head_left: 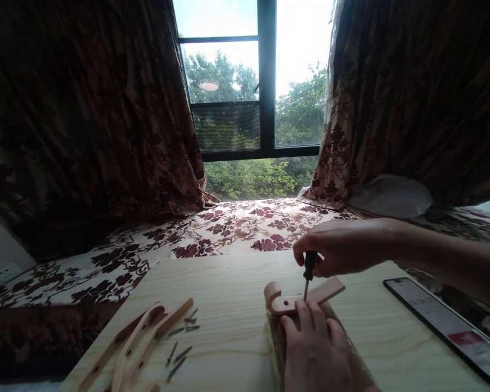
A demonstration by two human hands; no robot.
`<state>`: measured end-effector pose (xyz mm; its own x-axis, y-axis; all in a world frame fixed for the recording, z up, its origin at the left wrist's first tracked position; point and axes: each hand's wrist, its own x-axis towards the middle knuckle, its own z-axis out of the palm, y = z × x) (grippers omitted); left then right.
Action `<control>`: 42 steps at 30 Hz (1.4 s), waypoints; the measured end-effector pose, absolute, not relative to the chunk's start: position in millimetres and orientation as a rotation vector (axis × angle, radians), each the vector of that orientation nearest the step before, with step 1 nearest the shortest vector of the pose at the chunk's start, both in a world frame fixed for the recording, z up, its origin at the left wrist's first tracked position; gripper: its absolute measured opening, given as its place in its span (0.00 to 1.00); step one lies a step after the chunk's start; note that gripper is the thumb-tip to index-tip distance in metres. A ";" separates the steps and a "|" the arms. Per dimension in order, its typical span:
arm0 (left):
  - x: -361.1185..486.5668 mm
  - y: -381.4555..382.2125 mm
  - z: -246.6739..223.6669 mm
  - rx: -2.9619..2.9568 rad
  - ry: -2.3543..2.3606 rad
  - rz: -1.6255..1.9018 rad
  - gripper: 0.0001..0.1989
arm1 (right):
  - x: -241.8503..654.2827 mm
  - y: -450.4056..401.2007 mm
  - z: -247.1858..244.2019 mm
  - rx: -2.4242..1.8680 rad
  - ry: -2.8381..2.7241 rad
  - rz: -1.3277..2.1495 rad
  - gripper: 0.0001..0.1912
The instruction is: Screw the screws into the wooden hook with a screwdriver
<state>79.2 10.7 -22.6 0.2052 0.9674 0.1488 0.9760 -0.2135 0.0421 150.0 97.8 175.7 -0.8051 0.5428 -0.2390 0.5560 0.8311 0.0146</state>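
My right hand [330,247] is closed round the dark handle of a screwdriver [309,265], which stands nearly upright. Its tip meets a curved wooden hook piece [283,304] near a hole. Under that piece lies a long block [276,348], angled across the board. My left hand [316,348] rests on the block, its fingertips pressing the wooden piece beside the screwdriver tip. Another flat wooden arm [330,288] slants up to the right. On the left lie several similar wooden pieces [133,343], with several loose screws [183,351] beside them.
A pale wooden board [224,305] carries the work. A phone [445,326] lies along its right edge. Floral cloth [245,223] spreads behind, below a window between patterned curtains [147,109]. A white bag [392,195] sits at the back right.
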 end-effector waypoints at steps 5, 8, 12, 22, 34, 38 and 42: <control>76.3 9.3 -16.4 -2.454 -1.920 -0.225 0.44 | 152.2 100.6 169.3 0.788 2.805 -0.122 0.12; 75.8 10.2 -16.4 -2.476 -1.926 -0.191 0.42 | 153.0 99.8 168.2 0.829 2.806 -0.036 0.12; 78.3 9.9 -18.5 -2.445 -1.950 -0.192 0.44 | 156.1 98.2 172.5 0.903 2.816 -0.005 0.16; 71.5 9.2 -15.1 -2.514 -1.836 -0.243 0.33 | 151.8 94.0 166.9 0.830 2.811 0.129 0.10; 79.9 8.0 -15.0 -2.537 -1.885 -0.198 0.45 | 153.2 93.9 169.6 0.808 2.851 0.047 0.13; 80.4 3.5 -13.4 -2.492 -1.887 -0.219 0.44 | 152.7 92.6 171.1 0.863 2.785 0.118 0.12; 82.3 3.5 -16.4 -2.458 -1.882 -0.235 0.45 | 156.4 94.7 175.3 0.854 2.816 0.017 0.14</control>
<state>82.3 3.5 -16.4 0.2539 0.9568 0.1420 0.9623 -0.2647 0.0624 156.4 94.7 175.3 -0.8136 0.5508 -0.1862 0.5486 0.8333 0.0681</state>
